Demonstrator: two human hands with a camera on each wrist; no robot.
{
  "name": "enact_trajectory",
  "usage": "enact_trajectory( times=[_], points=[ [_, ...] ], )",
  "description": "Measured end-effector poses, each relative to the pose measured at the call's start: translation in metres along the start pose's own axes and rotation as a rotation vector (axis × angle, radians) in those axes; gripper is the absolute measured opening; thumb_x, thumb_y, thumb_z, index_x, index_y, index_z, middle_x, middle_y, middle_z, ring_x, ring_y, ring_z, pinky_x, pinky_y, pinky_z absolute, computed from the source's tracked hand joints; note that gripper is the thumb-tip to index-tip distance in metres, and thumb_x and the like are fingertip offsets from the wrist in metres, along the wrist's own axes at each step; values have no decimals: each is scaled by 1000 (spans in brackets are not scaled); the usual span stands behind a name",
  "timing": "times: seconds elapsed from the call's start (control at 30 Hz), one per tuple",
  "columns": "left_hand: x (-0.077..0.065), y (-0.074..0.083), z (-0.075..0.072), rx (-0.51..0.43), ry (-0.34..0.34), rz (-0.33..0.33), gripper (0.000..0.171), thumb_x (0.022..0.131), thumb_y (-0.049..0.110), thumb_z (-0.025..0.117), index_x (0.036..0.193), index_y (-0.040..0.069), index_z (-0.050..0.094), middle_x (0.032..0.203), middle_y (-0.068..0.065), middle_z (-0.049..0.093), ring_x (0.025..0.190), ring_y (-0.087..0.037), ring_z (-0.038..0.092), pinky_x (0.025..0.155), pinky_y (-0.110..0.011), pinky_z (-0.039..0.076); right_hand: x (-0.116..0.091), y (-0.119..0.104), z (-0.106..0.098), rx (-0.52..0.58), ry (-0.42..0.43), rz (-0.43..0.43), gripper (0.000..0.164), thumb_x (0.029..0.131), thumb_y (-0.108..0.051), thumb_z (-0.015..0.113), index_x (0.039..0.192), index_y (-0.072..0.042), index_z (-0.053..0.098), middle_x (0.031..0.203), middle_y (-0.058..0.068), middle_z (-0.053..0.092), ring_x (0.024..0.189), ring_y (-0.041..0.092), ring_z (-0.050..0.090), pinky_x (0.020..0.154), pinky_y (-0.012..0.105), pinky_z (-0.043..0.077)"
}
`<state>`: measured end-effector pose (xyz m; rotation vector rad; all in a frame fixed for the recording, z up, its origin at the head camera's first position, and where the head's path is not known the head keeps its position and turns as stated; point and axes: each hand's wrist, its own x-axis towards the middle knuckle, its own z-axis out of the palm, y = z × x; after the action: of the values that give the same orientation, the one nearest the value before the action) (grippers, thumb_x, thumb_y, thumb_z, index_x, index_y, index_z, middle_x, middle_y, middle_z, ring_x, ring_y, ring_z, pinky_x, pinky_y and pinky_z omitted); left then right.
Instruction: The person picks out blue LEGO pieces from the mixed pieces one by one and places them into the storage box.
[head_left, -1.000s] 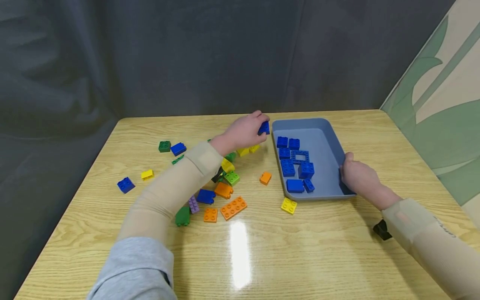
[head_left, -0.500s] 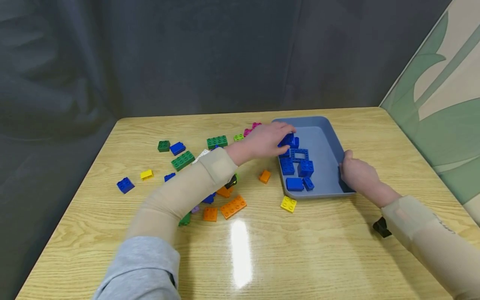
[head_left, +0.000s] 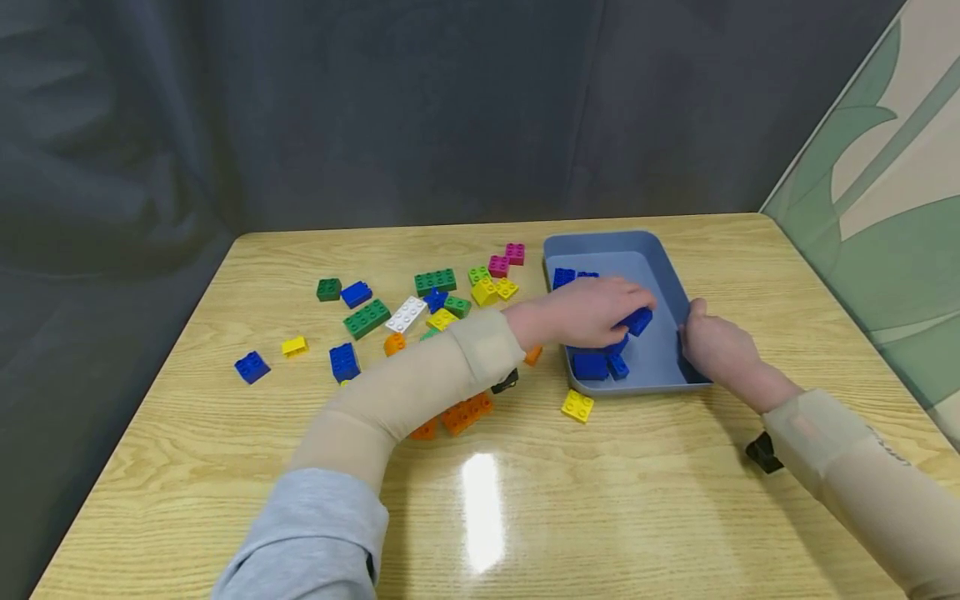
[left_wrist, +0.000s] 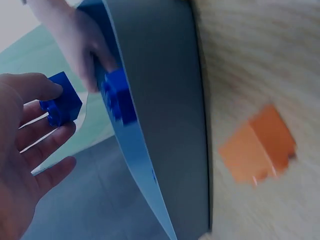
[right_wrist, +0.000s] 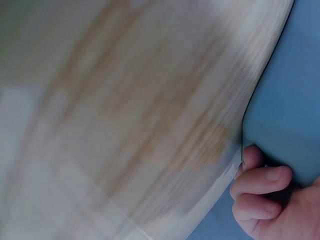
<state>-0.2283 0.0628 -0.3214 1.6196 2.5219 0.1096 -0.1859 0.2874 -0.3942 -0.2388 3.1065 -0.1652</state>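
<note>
My left hand (head_left: 588, 312) is over the blue-grey tray (head_left: 663, 268) and pinches a blue toy brick (head_left: 637, 321) between thumb and fingers. In the left wrist view that brick (left_wrist: 66, 100) shows its studs turned toward the palm. Below the hand, several blue bricks (head_left: 590, 367) lie along the tray's left side, partly hidden by the hand. My right hand (head_left: 720, 346) grips the tray's right wall near its front corner. Curled fingers (right_wrist: 261, 181) on the outside of the tray appear in the right wrist view.
Left of the tray, loose bricks are scattered: blue (head_left: 344, 362), green (head_left: 367, 319), white (head_left: 407, 316), pink (head_left: 498, 266) and orange (head_left: 467, 413). A yellow brick (head_left: 577, 406) lies just in front of the tray. A dark curtain (head_left: 480, 117) hangs behind the table.
My left hand has moved right with the blue brick, from beside the tray's far left corner to over its middle. The right hand has kept its grip on the tray.
</note>
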Motion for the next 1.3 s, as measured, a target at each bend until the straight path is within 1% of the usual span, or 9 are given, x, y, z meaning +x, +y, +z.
enact_trajectory(
  times=[0.13, 0.2, 0.4, 0.57, 0.67, 0.77, 0.87, 1.07, 1.3],
  points=[
    [10, 11, 5, 11, -21, 60, 46, 100, 22, 53, 143, 12, 44, 141, -1, 49, 127, -13, 44, 106, -19, 30, 1, 0, -1, 18, -16, 13, 31, 99, -5, 41, 107, 23, 30, 50, 13, 46, 41, 25, 52, 38, 42, 43],
    [14, 16, 8, 34, -39, 74, 46, 100, 21, 53, 144, 12, 44, 140, -1, 50, 126, -12, 45, 105, -18, 31, 1, 0, -1, 23, -15, 10, 33, 98, -4, 40, 109, 24, 30, 50, 12, 46, 41, 25, 52, 38, 42, 43],
    [28, 28, 15, 120, -142, 60, 48, 101, 20, 50, 147, 15, 39, 142, 1, 46, 127, -10, 44, 106, -19, 31, 1, 1, -3, 11, -10, -8, 42, 91, 1, 42, 118, 30, 27, 47, 10, 44, 39, 24, 50, 36, 39, 41],
    [35, 34, 23, 158, -219, 59, 46, 101, 17, 49, 146, 17, 41, 140, 3, 49, 123, -10, 47, 102, -21, 36, 0, 2, -1, 28, 0, -11, 38, 96, -3, 41, 115, 28, 28, 47, 11, 44, 39, 27, 50, 37, 44, 41],
    [35, 38, 27, 164, -253, 63, 43, 100, 14, 50, 143, 17, 45, 135, 3, 53, 121, -9, 49, 99, -21, 39, 0, 1, -2, 39, -6, -6, 36, 98, -4, 39, 113, 26, 28, 47, 13, 45, 40, 29, 51, 38, 45, 42],
    [35, 39, 31, 160, -267, 68, 39, 100, 12, 51, 139, 17, 50, 130, 3, 57, 116, -9, 52, 95, -22, 42, 0, 1, -3, 40, 0, -13, 32, 98, -4, 39, 109, 24, 28, 47, 13, 45, 39, 30, 51, 38, 47, 42],
    [35, 39, 34, 156, -263, 68, 37, 99, 12, 53, 135, 18, 52, 127, 3, 58, 112, -9, 54, 91, -24, 45, 0, 1, -3, 37, -1, -16, 32, 98, -4, 38, 109, 24, 28, 47, 13, 45, 39, 29, 51, 38, 47, 42],
    [34, 39, 35, 162, -263, 60, 38, 99, 14, 53, 138, 19, 51, 129, 4, 57, 114, -8, 53, 92, -25, 45, 1, 0, -3, 29, -19, -6, 33, 99, -4, 38, 111, 24, 27, 48, 14, 45, 41, 28, 51, 39, 46, 43],
    [32, 37, 35, 158, -257, 67, 39, 100, 16, 53, 139, 18, 51, 130, 4, 56, 116, -8, 52, 94, -24, 43, -1, -2, -2, 21, 12, -8, 36, 98, -3, 40, 114, 27, 28, 47, 13, 45, 40, 29, 51, 39, 46, 43]
  ],
)
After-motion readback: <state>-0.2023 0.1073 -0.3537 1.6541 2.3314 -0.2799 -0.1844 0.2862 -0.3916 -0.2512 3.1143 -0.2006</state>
